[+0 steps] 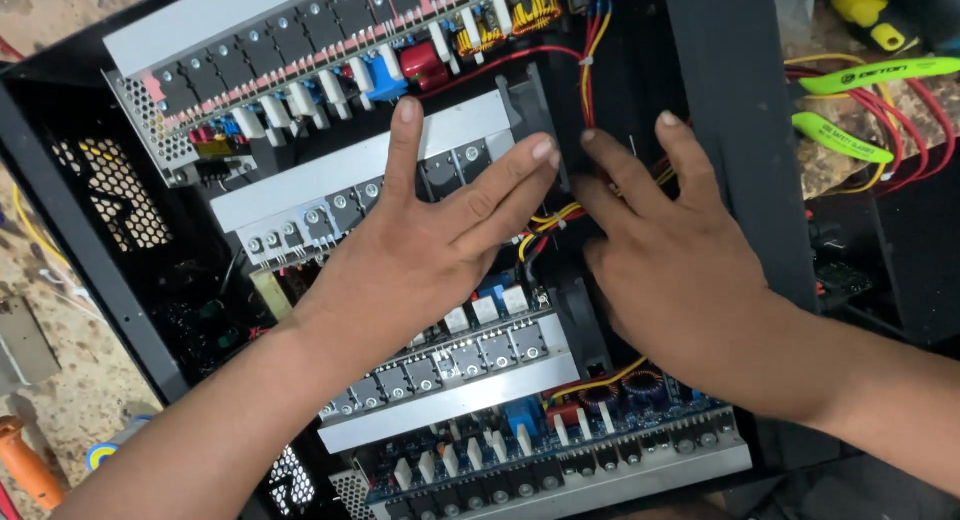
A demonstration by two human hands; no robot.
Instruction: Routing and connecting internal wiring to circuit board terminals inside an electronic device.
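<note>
**Both hands flat inside the open chassis**

Our left hand point(415, 255) lies spread, holding nothing, on the middle heatsink bar point(350, 175); our right hand point(675, 265), fingers extended, presses the wire bundle point(545, 225) near the chassis's right wall point(740, 130). We judge light, even pressure is best.

Heatsink rails point(360, 165) and boards crowd the case point(95, 250) from its top edge to its bottom edge. The narrow middle channel holds wires point(548, 223) and both hands point(420, 250), point(670, 270). Only the left corner's mesh floor point(120, 195) lies free.

Bare forearms, unsleeved, no gloves
</note>
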